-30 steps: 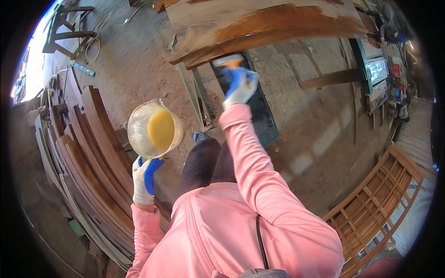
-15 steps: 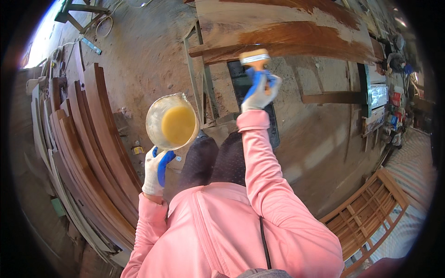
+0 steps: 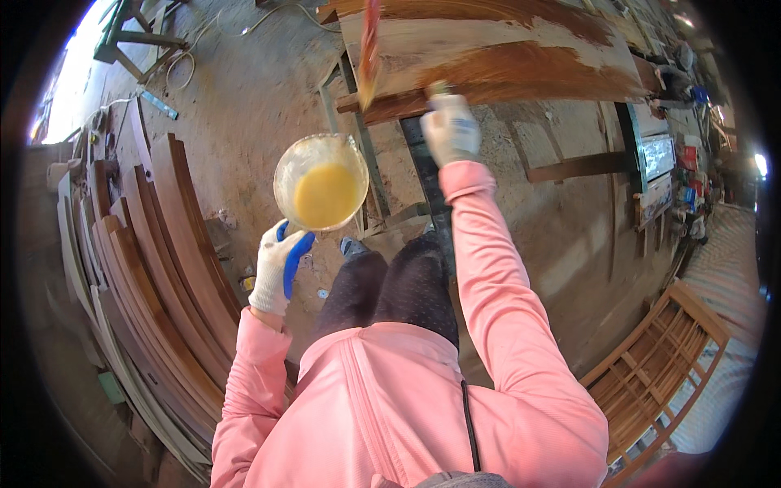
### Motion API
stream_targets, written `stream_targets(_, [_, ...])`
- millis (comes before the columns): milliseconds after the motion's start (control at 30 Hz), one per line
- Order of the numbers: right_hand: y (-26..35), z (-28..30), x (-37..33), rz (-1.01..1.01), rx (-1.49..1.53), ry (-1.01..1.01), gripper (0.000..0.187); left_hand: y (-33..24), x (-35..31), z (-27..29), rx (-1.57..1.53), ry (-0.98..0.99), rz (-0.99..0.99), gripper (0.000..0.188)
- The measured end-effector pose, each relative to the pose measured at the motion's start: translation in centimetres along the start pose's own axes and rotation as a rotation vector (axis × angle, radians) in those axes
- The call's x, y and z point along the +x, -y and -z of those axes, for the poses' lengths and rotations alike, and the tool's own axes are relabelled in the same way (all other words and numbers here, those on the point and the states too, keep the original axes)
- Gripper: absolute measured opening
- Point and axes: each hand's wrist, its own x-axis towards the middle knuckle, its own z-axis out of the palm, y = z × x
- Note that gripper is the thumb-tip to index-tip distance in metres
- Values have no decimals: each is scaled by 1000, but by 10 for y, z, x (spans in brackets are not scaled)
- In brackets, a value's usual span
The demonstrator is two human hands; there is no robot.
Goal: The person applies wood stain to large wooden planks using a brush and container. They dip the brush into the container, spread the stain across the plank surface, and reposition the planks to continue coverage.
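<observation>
My left hand [image 3: 279, 264], in a white glove with blue coating, is closed on the lower rim of a translucent plastic tub [image 3: 293, 172]. Cloudy yellow liquid [image 3: 327, 192] lies pooled toward the near side of the tilted tub. Stretched out to the far side, my gloved right hand [image 3: 452, 130] grips a paintbrush [image 3: 440, 86], mostly hidden behind the glove and smeared by motion. The brush is at the near edge of a large wooden panel [image 3: 521, 73], part wet reddish brown and part pale. Whether the bristles touch the wood I cannot tell.
A blurred, narrow red thing [image 3: 370, 49] crosses the panel's left end. Long wooden boards [image 3: 175, 220] are stacked at left. A slatted wooden frame [image 3: 655, 366] lies at lower right. A trestle leg [image 3: 358, 122] and a dark plank [image 3: 427, 171] stand below the panel.
My right hand has turned over and moved slightly right, bringing the brush to the panel's edge. The tub has shifted up and right. A red blurred thing has appeared over the panel.
</observation>
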Motion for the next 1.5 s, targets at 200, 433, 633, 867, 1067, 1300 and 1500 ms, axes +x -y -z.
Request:
stream_targets(200, [70,-35,8,-360,1094,68,4,-38,23,-1,-6,47,-48,19])
stream_targets(433, [-56,8,28,-668,1366,-860,8,-54,26,-1,20,30,-24,22])
stream_targets(633, [64,-55,-20,-652,1215,-498,10,-54,23,-27,1,8,-111,26])
stream_targets(867, [-29,-16,9,-601,1544,-883,6,-61,20,-44,-85,-5,-90,27])
stream_targets(1067, [27,-54,-19,-527,1027,-555,14,-59,17,-54,-71,-6,-162,26])
stream_targets(1300, [25,50,-8,-488,1553,-274,12,-61,16,-60,-64,-55,-98,19])
stream_targets(1500, [62,177,44,-124,1449,271,8,-44,22,-73,-108,-148,-58,21])
